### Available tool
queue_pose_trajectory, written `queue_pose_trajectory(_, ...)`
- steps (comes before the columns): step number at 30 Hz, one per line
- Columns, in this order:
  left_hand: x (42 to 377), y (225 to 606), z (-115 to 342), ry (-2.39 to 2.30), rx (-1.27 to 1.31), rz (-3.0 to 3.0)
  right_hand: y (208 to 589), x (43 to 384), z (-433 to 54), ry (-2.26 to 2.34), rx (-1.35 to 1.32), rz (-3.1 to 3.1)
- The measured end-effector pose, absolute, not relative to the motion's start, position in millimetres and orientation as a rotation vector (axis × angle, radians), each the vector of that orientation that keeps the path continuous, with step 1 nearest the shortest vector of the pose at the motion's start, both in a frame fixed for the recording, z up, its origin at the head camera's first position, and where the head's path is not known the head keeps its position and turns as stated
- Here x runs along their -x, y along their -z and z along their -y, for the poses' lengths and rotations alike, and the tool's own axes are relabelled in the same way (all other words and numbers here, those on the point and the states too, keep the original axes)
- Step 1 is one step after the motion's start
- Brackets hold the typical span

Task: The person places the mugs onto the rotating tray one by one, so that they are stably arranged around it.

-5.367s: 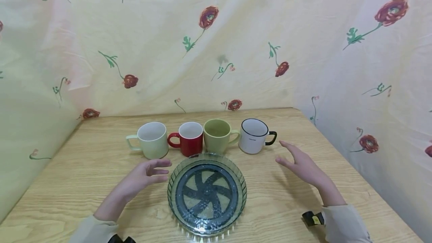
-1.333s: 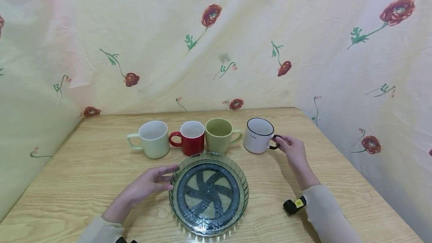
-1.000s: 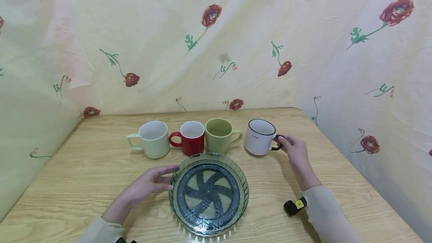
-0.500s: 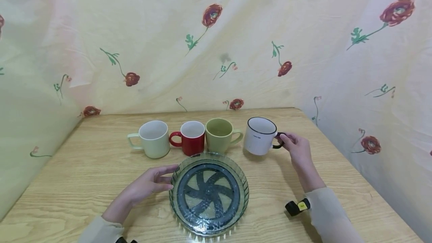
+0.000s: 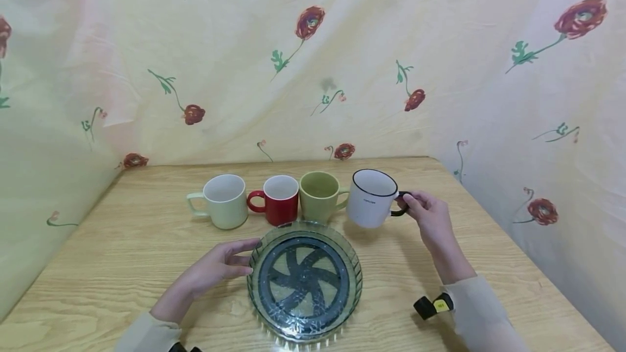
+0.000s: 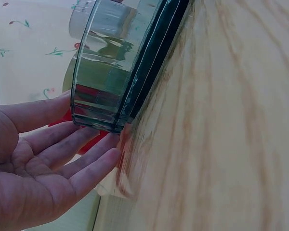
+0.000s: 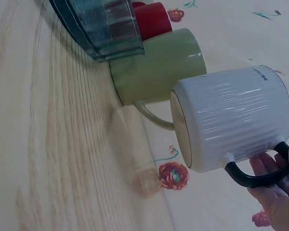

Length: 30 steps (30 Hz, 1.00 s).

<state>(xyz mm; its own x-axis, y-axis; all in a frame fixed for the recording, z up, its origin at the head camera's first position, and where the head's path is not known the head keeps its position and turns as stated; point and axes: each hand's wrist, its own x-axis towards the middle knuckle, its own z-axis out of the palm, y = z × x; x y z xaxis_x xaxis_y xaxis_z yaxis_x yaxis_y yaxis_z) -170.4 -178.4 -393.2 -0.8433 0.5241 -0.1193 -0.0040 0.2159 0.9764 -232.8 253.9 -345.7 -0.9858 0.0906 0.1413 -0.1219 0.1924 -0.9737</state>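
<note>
Mug handle (image 7: 250,181) gripped in right hand (image 5: 431,218), loose left hand (image 5: 220,264) touching dish (image 5: 304,282).

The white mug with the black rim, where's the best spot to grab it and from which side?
I'd take the white mug by its black handle, from the person's right: that loop juts out there, while the green mug sits close on the opposite side. The right hand holds it that way.
</note>
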Motion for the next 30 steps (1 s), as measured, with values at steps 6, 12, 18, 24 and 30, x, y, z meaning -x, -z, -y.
queue_pose_trajectory(6, 171.0, 393.9, 178.4, -1.667, -0.482, -2.077, 344.7, 229.6, -244.5, -2.021, -0.070, 2.178)
queue_pose_trajectory(12, 170.9, 393.9, 177.7, -1.667, -0.481, -2.081, 343.7, 224.9, -238.0, -2.024, -0.115, 2.189)
queue_pose_trajectory(18, 170.9, 393.2, 177.6, -1.659, -0.472, -2.087, 344.4, 222.9, -231.9, -1.968, -0.141, 2.262)
queue_pose_trajectory(24, 169.6, 392.2, 177.6, -1.654, -0.476, -2.090, 345.8, 221.6, -229.0, -1.989, -0.136, 2.262)
queue_pose_trajectory(30, 168.9, 391.3, 177.7, -1.656, -0.468, -2.084, 346.1, 221.3, -225.6, -2.026, -0.164, 2.220)
